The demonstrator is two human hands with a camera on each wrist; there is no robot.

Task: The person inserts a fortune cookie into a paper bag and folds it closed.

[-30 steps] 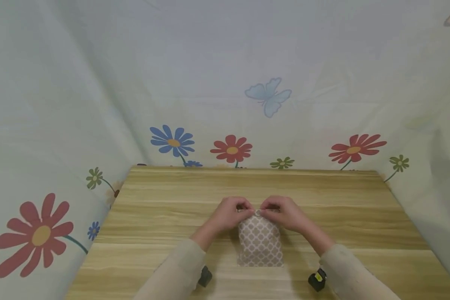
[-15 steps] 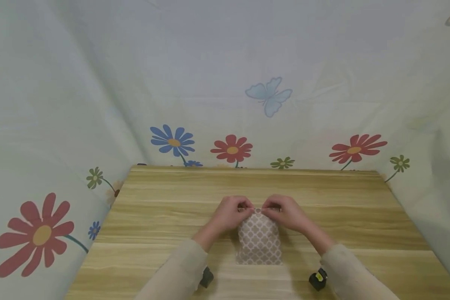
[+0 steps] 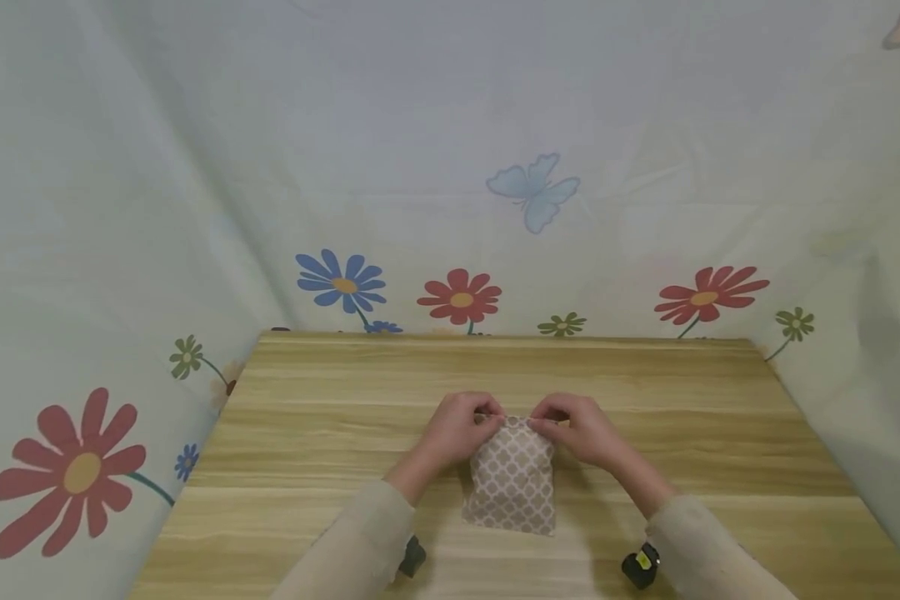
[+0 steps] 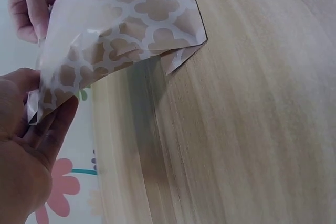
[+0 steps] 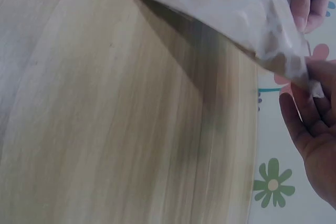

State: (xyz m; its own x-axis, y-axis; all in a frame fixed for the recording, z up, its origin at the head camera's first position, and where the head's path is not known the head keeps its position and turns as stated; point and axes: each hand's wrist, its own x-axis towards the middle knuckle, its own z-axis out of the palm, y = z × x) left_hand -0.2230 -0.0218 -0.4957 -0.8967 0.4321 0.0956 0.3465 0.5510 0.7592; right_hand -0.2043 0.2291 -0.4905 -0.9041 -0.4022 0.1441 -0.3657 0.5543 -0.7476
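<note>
A beige bag point(image 3: 513, 483) with a white lattice print stands at the middle of the table, its top edge raised toward the back. My left hand point(image 3: 457, 427) pinches the left part of that top edge between thumb and fingers. At the right part of the same edge, my right hand point(image 3: 583, 429) pinches it likewise, a short stretch of edge showing between the two. In the left wrist view the bag point(image 4: 126, 30) looks glossy and creased, with a folded lower corner resting on the wood. The right wrist view shows the bag's side point(image 5: 226, 14) slanting up to my fingers. Its inside is hidden.
The wood-grain table point(image 3: 330, 375) spreads out around the bag. Behind and beside it hangs a pale cloth point(image 3: 420, 125) printed with flowers and a butterfly. Small black devices point(image 3: 640, 567) sit by both sleeves point(image 3: 705, 542).
The hands have drawn slightly apart along the top edge, the right one shifting right. The bag's lower end has swung a little left and now sits tilted.
</note>
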